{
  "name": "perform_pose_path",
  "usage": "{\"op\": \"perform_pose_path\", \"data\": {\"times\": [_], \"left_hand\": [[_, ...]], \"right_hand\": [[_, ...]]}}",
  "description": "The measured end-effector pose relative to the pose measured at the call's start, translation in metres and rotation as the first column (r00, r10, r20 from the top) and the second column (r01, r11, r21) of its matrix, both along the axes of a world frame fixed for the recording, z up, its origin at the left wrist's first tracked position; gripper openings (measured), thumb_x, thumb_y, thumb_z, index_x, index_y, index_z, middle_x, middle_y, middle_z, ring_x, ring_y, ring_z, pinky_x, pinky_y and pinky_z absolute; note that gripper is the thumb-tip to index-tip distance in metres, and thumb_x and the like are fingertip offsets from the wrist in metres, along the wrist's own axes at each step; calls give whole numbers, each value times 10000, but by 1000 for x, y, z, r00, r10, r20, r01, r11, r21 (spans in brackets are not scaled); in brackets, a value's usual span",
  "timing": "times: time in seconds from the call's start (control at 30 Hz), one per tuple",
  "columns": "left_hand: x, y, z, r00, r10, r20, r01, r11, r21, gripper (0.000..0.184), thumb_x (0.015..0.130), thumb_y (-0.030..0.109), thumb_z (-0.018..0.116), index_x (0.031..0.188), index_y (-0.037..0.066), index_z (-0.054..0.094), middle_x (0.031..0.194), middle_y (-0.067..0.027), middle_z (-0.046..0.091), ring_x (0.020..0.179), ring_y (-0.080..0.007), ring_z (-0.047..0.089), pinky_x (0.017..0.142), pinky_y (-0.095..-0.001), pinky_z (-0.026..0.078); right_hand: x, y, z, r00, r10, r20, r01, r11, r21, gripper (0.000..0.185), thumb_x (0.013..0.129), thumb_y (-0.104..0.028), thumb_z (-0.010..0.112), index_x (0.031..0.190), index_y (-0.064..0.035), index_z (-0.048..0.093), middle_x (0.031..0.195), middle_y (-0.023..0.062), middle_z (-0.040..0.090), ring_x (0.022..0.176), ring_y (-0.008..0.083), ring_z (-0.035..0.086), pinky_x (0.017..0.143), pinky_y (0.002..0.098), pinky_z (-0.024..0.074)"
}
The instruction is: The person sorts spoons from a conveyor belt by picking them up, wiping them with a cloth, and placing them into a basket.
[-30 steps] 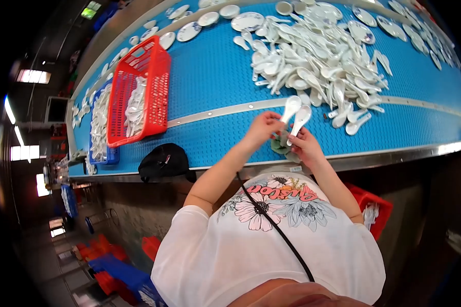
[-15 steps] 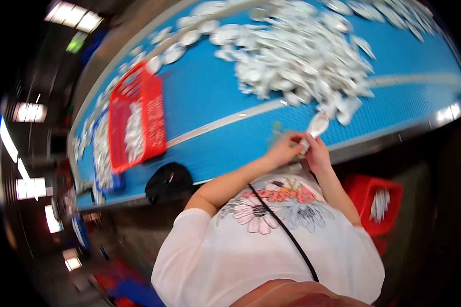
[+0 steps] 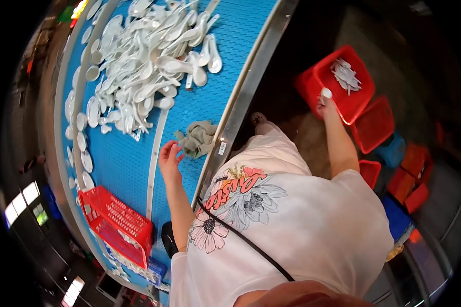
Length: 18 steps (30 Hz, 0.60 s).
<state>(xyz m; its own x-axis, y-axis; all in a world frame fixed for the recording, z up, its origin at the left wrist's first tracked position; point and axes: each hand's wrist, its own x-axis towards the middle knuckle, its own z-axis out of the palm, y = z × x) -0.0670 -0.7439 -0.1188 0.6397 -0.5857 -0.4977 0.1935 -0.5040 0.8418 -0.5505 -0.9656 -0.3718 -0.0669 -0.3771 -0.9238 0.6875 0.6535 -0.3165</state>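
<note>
My right hand [image 3: 325, 106] is closed on a white ceramic spoon [image 3: 327, 93], held out at the near edge of a red bin [image 3: 320, 82] beside the conveyor belt. Inside that bin lies a small pile of white spoons [image 3: 346, 77]. Over the blue belt, my left hand [image 3: 170, 157] is open with its fingers apart and nothing in them. Just beside its fingertips sits a crumpled grey-green cloth [image 3: 197, 139]. Beyond the cloth, a large heap of white spoons [image 3: 138, 66] covers the belt.
A metal rail [image 3: 235, 110] edges the blue belt [image 3: 133, 158]. At its lower left stands a red basket [image 3: 120, 217] next to a blue basket [image 3: 156, 271]. More red containers [image 3: 375, 125] and a blue tub [image 3: 392, 150] stand on the floor at the right.
My hands were together over the belt's edge at a spoon. They have parted: my right hand moved to the red bin with a spoon, my left stayed by the cloth. The view has turned right.
</note>
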Motion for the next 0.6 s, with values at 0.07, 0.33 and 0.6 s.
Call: {"op": "perform_pose_path", "data": {"times": [0.07,0.33,0.6], "left_hand": [[8,10,-2,999,40,-34,-38,997,61,313,801,215,599,1074,82,523,1024,-39,564,879,-148,556,684,-271,451],[27,3,-29,981,-8,196,-12,995,103,337,769,230,629,1050,63,549,989,-25,559,851,-107,535,626,-248,449],[24,-60,-17,423,-195,885,100,981,168,364,675,123,637,1025,83,546,1070,-116,504,1031,-300,459,839,-379,402]], "right_hand": [[-43,-2,-29,995,17,-99,-15,1000,22,80,807,-143,500,839,-77,531,651,41,558,461,129,451,383,218,360],[-3,-102,25,992,16,122,15,969,-247,480,825,-504,466,1052,-87,534,896,62,610,718,161,572,579,252,469],[275,-92,201,682,232,-694,-724,80,-685,193,830,-186,557,982,-67,570,823,23,584,644,91,529,515,209,413]]}}
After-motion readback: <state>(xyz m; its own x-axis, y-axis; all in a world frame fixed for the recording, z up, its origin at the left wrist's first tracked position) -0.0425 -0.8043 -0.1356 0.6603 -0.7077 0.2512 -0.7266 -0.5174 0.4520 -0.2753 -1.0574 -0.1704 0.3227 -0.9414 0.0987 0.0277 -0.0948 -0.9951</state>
